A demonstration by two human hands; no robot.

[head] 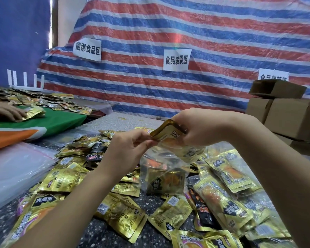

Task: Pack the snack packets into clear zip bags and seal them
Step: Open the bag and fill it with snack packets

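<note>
A clear zip bag [161, 165] hangs between my hands above the table, with gold snack packets visible inside its lower part. My left hand [129, 145] pinches the bag's mouth at its left edge. My right hand [197, 127] grips a small stack of gold packets [168, 135], whose lower ends sit inside the bag's opening. Several loose gold and black packets [122, 215] lie scattered on the speckled table [104, 231] below.
A pile of clear empty bags [16, 169] lies at the left. Another person's hand [7, 111] rests on packets on a green cloth [57, 120] at far left. Cardboard boxes [286, 115] stand at the right. A striped tarp [186, 42] hangs behind.
</note>
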